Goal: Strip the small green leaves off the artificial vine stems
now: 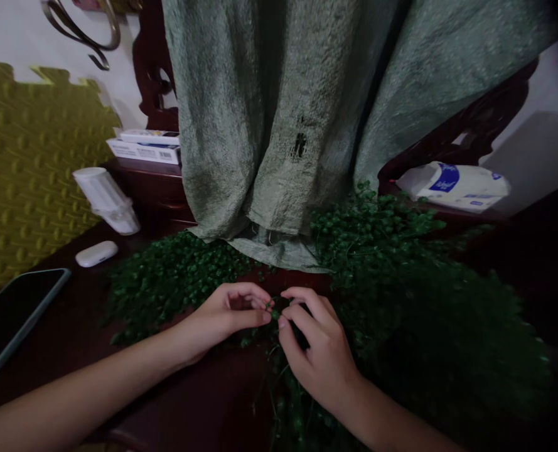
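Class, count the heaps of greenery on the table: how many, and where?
2. The smaller heap lies beyond the left hand; the larger heap spreads beside and beyond the right hand. The hanging cloth may hide more.

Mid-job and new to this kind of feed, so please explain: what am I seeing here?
No machine: a person's two bare hands, seen by one head-worn camera looking forward and down. The left hand pinches a small green piece; the fingertips of the right hand are close beside it, but whether they grip too I cannot tell. On the dark red table, a green heap lies at left and a larger green pile at right. Grey-green woven cloth drapes behind, between them. A phone and a small white case lie at far left.
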A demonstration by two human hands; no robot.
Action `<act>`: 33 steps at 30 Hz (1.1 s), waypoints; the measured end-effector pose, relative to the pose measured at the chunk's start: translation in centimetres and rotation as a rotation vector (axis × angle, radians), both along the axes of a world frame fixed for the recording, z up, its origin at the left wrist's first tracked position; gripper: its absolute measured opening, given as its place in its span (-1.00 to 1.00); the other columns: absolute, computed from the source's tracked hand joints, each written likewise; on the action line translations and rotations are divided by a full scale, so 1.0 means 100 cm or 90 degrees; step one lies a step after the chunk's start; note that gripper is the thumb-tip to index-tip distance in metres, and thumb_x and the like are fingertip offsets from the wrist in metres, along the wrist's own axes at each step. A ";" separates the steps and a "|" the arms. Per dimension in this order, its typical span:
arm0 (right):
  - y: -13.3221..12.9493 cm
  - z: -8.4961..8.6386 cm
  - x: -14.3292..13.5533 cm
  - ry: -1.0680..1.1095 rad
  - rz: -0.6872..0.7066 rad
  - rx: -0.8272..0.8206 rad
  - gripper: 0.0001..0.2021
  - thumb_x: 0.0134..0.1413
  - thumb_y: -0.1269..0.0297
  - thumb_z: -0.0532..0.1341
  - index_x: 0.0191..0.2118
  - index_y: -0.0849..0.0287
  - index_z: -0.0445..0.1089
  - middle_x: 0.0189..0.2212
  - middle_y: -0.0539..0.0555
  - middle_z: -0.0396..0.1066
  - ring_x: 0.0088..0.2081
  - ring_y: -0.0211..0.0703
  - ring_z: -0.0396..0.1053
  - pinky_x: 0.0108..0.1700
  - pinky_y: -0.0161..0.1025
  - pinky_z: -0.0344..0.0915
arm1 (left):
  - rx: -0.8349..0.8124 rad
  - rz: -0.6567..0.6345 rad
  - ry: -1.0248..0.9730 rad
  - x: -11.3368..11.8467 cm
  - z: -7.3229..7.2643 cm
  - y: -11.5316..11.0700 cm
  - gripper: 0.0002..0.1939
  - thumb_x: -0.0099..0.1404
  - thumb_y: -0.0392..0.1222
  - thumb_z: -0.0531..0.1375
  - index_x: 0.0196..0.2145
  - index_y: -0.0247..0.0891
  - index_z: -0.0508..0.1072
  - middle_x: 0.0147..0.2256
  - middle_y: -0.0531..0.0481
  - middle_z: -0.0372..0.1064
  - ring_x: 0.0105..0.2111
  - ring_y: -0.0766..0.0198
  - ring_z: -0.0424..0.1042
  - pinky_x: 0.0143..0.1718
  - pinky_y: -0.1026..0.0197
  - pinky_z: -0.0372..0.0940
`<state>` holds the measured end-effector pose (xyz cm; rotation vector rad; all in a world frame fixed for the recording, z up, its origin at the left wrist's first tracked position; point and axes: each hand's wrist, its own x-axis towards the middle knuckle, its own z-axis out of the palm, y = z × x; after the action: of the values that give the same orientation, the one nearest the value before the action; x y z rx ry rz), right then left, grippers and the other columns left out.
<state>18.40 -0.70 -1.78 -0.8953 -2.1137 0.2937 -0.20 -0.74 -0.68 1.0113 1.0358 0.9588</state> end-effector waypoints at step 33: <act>-0.001 0.006 0.001 0.006 0.034 -0.007 -0.85 0.15 0.48 0.11 -0.32 0.17 0.41 -0.21 0.10 0.37 -0.20 -0.13 0.33 -0.14 -0.14 0.28 | 0.101 -0.025 0.077 0.001 -0.003 0.000 -0.83 0.05 -0.20 0.38 -0.40 -0.32 0.55 -0.47 0.04 0.42 -0.43 0.33 0.35 -0.32 0.29 0.26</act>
<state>18.47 -0.77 -1.21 -0.8432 -2.1318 0.3361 -0.09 -0.76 -0.94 1.2287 1.0470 0.9684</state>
